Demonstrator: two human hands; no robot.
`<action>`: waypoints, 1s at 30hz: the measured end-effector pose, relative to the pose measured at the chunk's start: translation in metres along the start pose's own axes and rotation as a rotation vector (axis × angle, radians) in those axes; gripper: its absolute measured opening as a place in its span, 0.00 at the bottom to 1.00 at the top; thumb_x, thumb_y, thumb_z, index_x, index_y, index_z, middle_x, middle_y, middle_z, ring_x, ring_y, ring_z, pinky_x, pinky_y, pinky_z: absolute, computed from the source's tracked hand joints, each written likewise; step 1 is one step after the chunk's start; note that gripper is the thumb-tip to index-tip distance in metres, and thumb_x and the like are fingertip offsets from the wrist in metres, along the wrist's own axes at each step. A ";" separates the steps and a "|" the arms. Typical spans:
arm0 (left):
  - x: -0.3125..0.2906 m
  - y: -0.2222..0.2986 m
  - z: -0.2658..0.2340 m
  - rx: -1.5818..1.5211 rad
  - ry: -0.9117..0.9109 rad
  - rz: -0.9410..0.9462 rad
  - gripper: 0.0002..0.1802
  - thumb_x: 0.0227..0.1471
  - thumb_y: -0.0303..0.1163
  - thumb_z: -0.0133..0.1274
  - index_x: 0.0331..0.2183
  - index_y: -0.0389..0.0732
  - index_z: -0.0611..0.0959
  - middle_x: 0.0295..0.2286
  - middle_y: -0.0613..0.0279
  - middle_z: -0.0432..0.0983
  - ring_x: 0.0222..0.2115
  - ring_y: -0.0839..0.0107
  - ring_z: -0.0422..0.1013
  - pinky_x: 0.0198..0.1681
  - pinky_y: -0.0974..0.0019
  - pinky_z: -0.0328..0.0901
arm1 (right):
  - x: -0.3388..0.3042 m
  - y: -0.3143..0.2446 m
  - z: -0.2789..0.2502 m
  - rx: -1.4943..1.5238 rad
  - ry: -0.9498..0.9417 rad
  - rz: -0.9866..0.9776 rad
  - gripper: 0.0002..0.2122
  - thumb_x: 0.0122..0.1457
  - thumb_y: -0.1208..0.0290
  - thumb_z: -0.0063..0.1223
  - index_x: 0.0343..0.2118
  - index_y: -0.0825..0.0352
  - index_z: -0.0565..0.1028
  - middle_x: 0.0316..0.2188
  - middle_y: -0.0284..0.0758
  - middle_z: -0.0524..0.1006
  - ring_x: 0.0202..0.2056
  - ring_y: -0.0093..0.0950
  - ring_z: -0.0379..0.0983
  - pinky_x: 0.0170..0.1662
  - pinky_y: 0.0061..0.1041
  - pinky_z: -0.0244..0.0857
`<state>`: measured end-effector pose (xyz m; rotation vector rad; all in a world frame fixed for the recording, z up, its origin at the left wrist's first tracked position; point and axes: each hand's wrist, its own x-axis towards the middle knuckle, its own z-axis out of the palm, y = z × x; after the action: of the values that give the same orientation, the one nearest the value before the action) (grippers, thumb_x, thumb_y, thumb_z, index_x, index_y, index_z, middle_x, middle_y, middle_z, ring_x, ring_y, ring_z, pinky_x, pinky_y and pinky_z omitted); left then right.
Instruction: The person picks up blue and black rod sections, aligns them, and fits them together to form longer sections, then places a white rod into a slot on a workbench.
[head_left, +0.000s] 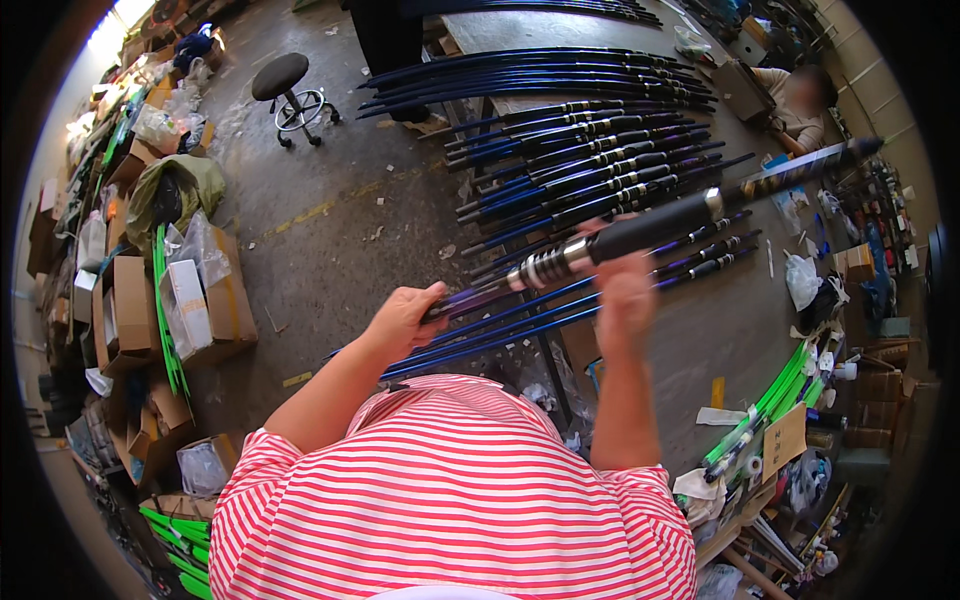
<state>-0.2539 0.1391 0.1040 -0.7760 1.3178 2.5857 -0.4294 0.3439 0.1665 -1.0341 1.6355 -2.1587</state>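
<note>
A dark fishing rod (pixel 655 228) is held up slantwise across my front, rising toward the right. It has a black grip, silver metal rings and a purple-tinted lower section. My left hand (pixel 405 318) is closed around its lower end. Slightly blurred, my right hand (pixel 625 285) wraps the rod near the metal fittings at the grip, with some fingers showing on its far side. Beneath and beyond it, several similar fishing rods (pixel 600 180) lie in rows across the worktable (pixel 715 330), their blue ends reaching past its left edge.
A round black stool (pixel 280 76) stands on the floor at the far left. Cardboard boxes (pixel 130 315) and bags line the left side. At the far right, a person (pixel 805 105) holds a dark box. Bright green rods (pixel 765 410) lie at the near right.
</note>
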 end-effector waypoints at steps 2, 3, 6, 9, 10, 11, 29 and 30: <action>-0.017 -0.002 -0.024 0.156 0.110 0.024 0.22 0.52 0.45 0.46 0.19 0.36 0.76 0.07 0.70 0.57 0.08 0.82 0.49 0.12 0.76 0.43 | 0.014 -0.023 -0.019 0.243 0.184 -0.106 0.36 0.53 0.42 0.38 0.55 0.68 0.54 0.51 0.48 0.61 0.51 0.35 0.61 0.49 0.29 0.61; -0.025 -0.002 -0.037 0.235 0.162 0.039 0.22 0.52 0.44 0.47 0.17 0.36 0.76 0.07 0.71 0.57 0.08 0.82 0.49 0.12 0.76 0.43 | 0.016 -0.032 -0.023 0.341 0.310 -0.105 0.31 0.54 0.45 0.39 0.52 0.68 0.58 0.49 0.47 0.64 0.49 0.35 0.63 0.48 0.29 0.63; -0.044 0.001 -0.074 0.618 0.345 0.217 0.22 0.52 0.44 0.46 0.15 0.39 0.77 0.09 0.70 0.62 0.09 0.82 0.53 0.12 0.77 0.45 | 0.003 -0.024 -0.046 0.442 0.647 0.090 0.19 0.57 0.54 0.41 0.39 0.68 0.68 0.41 0.45 0.71 0.43 0.35 0.69 0.45 0.31 0.66; -0.052 0.023 -0.095 0.016 0.361 0.506 0.17 0.53 0.43 0.46 0.32 0.38 0.77 0.22 0.63 0.72 0.14 0.80 0.61 0.17 0.76 0.55 | -0.025 0.015 -0.045 0.508 0.652 0.295 0.13 0.59 0.61 0.41 0.32 0.67 0.71 0.33 0.42 0.75 0.35 0.32 0.73 0.39 0.28 0.69; -0.053 0.033 -0.102 -0.397 0.228 0.541 0.19 0.53 0.43 0.46 0.39 0.38 0.74 0.30 0.59 0.74 0.17 0.78 0.64 0.21 0.75 0.61 | -0.036 0.031 -0.038 0.537 0.620 0.338 0.12 0.59 0.61 0.41 0.32 0.67 0.70 0.32 0.42 0.75 0.34 0.32 0.74 0.38 0.28 0.70; -0.052 0.038 -0.102 -0.506 0.151 0.589 0.20 0.53 0.43 0.46 0.42 0.38 0.72 0.34 0.56 0.73 0.21 0.76 0.65 0.25 0.73 0.62 | -0.042 0.041 -0.022 0.581 0.604 0.401 0.12 0.58 0.62 0.42 0.31 0.67 0.70 0.32 0.42 0.75 0.34 0.33 0.74 0.39 0.30 0.70; -0.040 0.027 -0.090 -0.321 0.109 0.549 0.12 0.54 0.31 0.44 0.41 0.39 0.69 0.45 0.44 0.65 0.42 0.56 0.68 0.44 0.56 0.67 | -0.071 0.043 -0.010 0.096 0.270 0.744 0.18 0.58 0.53 0.41 0.34 0.66 0.72 0.24 0.35 0.74 0.27 0.25 0.73 0.28 0.23 0.69; -0.039 0.032 -0.081 -0.262 0.111 0.557 0.14 0.54 0.32 0.45 0.42 0.39 0.69 0.45 0.44 0.65 0.42 0.57 0.68 0.43 0.56 0.67 | -0.074 0.050 -0.004 -0.011 0.107 0.856 0.18 0.57 0.55 0.43 0.23 0.67 0.74 0.17 0.32 0.72 0.19 0.20 0.70 0.17 0.16 0.63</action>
<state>-0.2007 0.0597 0.1071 -0.6690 1.4039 3.2460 -0.3895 0.3719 0.0919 -0.1315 1.6955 -1.6215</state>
